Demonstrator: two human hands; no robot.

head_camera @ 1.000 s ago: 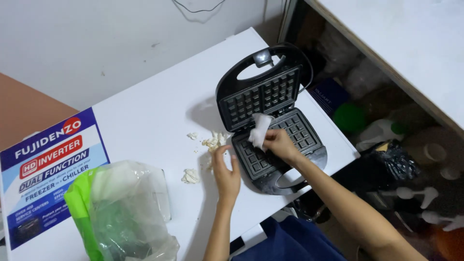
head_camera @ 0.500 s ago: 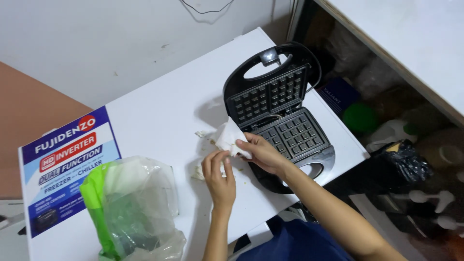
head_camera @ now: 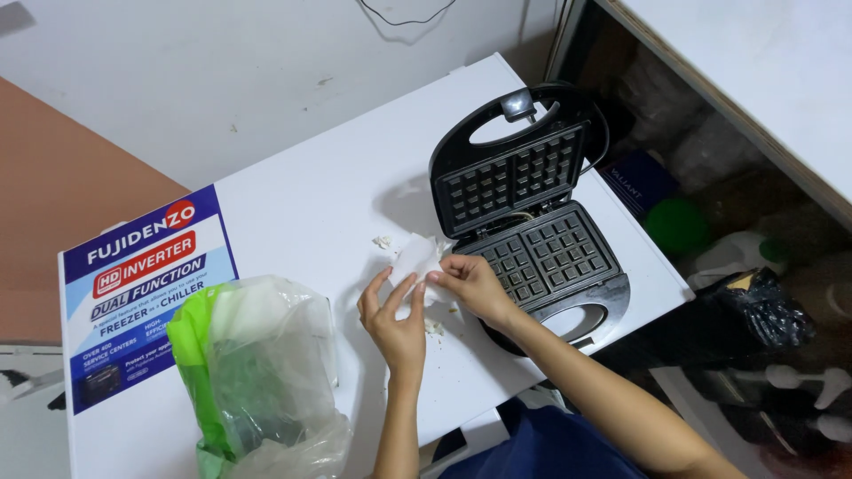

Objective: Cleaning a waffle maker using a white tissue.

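Observation:
A black waffle maker [head_camera: 531,226] lies open on the white top [head_camera: 311,204], its lid tilted back and both gridded plates bare. Just left of it, both hands meet over a crumpled white tissue [head_camera: 414,259]. My left hand [head_camera: 396,318] has its fingers spread against the tissue's lower edge. My right hand [head_camera: 468,281] pinches the tissue's right side between fingertips, beside the lower plate's front left corner. Small white scraps [head_camera: 383,241] lie on the top around the hands.
A clear and green plastic bag [head_camera: 253,377] stands at the front left. A blue and white printed sticker [head_camera: 146,288] covers the top's left end. To the right, past the edge, is a dark gap with a black bag [head_camera: 754,306] and a green object [head_camera: 676,226].
My right hand carried the tissue off the waffle maker's lower plate to the left, onto the white top. My left hand came up to meet it. The camera view shifted.

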